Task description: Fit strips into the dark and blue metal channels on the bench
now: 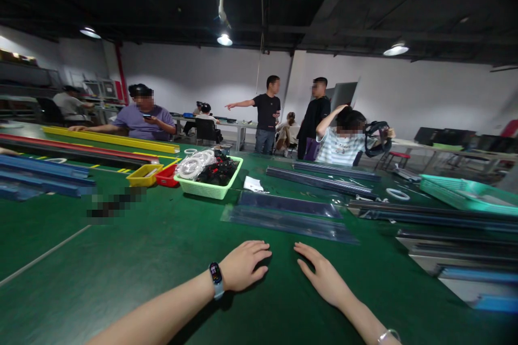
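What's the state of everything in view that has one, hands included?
Left hand: open, palm down, holding nothing
Right hand: open, palm down, holding nothing
Clear strips: lying flat
Light-green basket: upright, heaped
Yellow bin: upright, uncovered
Wristband screen: lit
Middle ceiling lamp: on

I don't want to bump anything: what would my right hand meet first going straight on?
The right hand would probably meet the nearest clear strip, though depth is hard to judge.
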`<state>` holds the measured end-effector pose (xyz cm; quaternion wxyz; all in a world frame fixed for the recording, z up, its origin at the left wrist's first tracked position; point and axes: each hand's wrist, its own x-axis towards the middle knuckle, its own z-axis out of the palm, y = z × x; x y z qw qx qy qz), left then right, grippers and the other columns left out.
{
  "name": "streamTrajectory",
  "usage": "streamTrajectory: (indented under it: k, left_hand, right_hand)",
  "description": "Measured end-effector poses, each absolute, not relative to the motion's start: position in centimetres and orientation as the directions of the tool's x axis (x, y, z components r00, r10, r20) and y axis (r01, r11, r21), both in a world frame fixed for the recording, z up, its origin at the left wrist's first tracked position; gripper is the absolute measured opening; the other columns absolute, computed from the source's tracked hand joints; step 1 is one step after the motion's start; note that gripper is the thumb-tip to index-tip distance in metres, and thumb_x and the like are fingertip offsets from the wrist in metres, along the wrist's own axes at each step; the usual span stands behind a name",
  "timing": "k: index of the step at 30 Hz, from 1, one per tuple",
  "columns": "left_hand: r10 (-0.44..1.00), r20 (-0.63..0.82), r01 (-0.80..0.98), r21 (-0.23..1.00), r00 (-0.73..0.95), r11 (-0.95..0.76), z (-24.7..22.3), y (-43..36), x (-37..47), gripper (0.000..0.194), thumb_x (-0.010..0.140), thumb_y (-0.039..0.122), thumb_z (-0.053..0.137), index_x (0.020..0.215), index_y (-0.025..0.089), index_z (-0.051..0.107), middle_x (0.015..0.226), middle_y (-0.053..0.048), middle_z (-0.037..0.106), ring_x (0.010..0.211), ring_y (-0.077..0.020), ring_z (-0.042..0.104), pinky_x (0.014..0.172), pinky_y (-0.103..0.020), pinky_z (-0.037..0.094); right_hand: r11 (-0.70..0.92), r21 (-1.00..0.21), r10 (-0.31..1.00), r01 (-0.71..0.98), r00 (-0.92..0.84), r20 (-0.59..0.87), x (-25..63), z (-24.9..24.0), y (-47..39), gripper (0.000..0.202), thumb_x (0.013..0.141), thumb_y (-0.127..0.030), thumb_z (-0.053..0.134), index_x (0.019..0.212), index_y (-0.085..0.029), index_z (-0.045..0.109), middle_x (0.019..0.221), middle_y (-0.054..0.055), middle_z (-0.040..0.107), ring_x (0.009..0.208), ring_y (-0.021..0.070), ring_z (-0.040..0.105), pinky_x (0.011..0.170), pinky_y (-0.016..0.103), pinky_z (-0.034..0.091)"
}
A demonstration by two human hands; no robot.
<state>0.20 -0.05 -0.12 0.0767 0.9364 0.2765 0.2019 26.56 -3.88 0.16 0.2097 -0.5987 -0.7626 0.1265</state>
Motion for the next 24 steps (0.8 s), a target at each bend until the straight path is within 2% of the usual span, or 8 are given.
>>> streamTrajectory:
  k: [4,6,10,14,18,19,21,24]
  left_hand:
    - [0.527,0.384,0.485,0.208,0.759,-0.850,0.6,-0.2,0.2,0.042,0.087,0.033,0.045,0.128,0.022,0.044,0.131,-0.006,0.049,0.121,-0.0202,0.045,0.103,-0.039,0.038]
    - [0.466,0.455,0.459,0.132,0.759,-0.878,1.8,-0.4,-0.8,0.042,0.088,0.025,0.042,0.129,0.020,0.042,0.133,-0.008,0.047,0.118,-0.0188,0.047,0.102,-0.036,0.040]
    - [0.128,0.446,0.226,-0.174,0.886,-0.958,4.7,-1.1,-5.8,0.042,0.089,0.020,0.039,0.130,0.028,0.040,0.128,-0.004,0.053,0.112,-0.0181,0.053,0.103,-0.037,0.039]
    - [0.094,0.516,0.290,-0.315,0.852,-0.904,6.2,-1.3,-13.2,0.042,0.085,0.017,0.048,0.121,0.039,0.046,0.114,0.004,0.062,0.102,-0.0153,0.059,0.094,-0.032,0.048]
    - [0.147,0.671,0.541,-0.428,0.727,-0.724,5.3,0.4,-20.5,0.042,0.079,0.014,0.056,0.114,0.035,0.049,0.103,0.002,0.063,0.095,-0.0154,0.059,0.091,-0.033,0.049]
    - [0.172,0.704,0.608,-0.432,0.689,-0.666,4.8,1.0,-22.3,0.043,0.078,0.013,0.057,0.115,0.033,0.047,0.101,0.001,0.061,0.094,-0.0151,0.059,0.090,-0.034,0.049]
    - [0.238,0.816,0.778,-0.350,0.527,-0.522,3.8,2.1,-25.5,0.044,0.076,0.014,0.059,0.114,0.028,0.043,0.100,-0.001,0.056,0.094,-0.0164,0.055,0.086,-0.035,0.049]
    - [0.309,0.947,0.979,-0.027,0.090,-0.203,2.5,3.2,-29.5,0.042,0.077,0.023,0.058,0.114,0.014,0.039,0.100,-0.007,0.049,0.103,-0.0225,0.047,0.088,-0.041,0.045]
  right_hand:
    - [0.241,-0.449,0.969,0.860,-0.191,0.155,26.6,0.2,-3.9,0.042,0.088,-0.042,0.038,0.124,-0.025,0.051,0.135,0.002,0.045,0.126,0.0191,0.038,0.108,0.036,0.028]
    - [0.235,-0.452,0.971,0.860,-0.186,0.152,26.6,0.3,-3.9,0.042,0.088,-0.042,0.038,0.124,-0.024,0.052,0.135,0.002,0.045,0.126,0.0201,0.038,0.108,0.037,0.029]
    - [0.220,-0.459,0.975,0.861,-0.175,0.139,26.5,0.5,-4.0,0.043,0.088,-0.043,0.038,0.124,-0.024,0.052,0.135,0.002,0.045,0.126,0.0218,0.038,0.108,0.040,0.029]
    - [0.218,-0.453,0.975,0.864,-0.170,0.144,26.3,0.8,-3.9,0.042,0.087,-0.043,0.039,0.122,-0.023,0.053,0.134,0.003,0.046,0.124,0.0233,0.041,0.107,0.042,0.031]
    - [0.222,-0.442,0.974,0.869,-0.173,0.147,26.3,0.6,-3.7,0.043,0.087,-0.043,0.040,0.121,-0.022,0.054,0.133,0.004,0.047,0.122,0.0242,0.043,0.106,0.043,0.032]
    - [0.225,-0.440,0.973,0.869,-0.177,0.148,26.3,0.5,-3.6,0.043,0.087,-0.043,0.039,0.121,-0.022,0.054,0.133,0.004,0.047,0.123,0.0240,0.043,0.106,0.042,0.032]
    - [0.232,-0.435,0.971,0.870,-0.186,0.147,26.4,0.3,-3.5,0.043,0.087,-0.043,0.039,0.122,-0.023,0.053,0.133,0.004,0.047,0.123,0.0233,0.042,0.107,0.041,0.031]
    - [0.234,-0.428,0.971,0.873,-0.192,0.140,26.5,0.2,-3.4,0.043,0.088,-0.043,0.038,0.122,-0.023,0.052,0.134,0.004,0.046,0.124,0.0222,0.041,0.107,0.041,0.031]
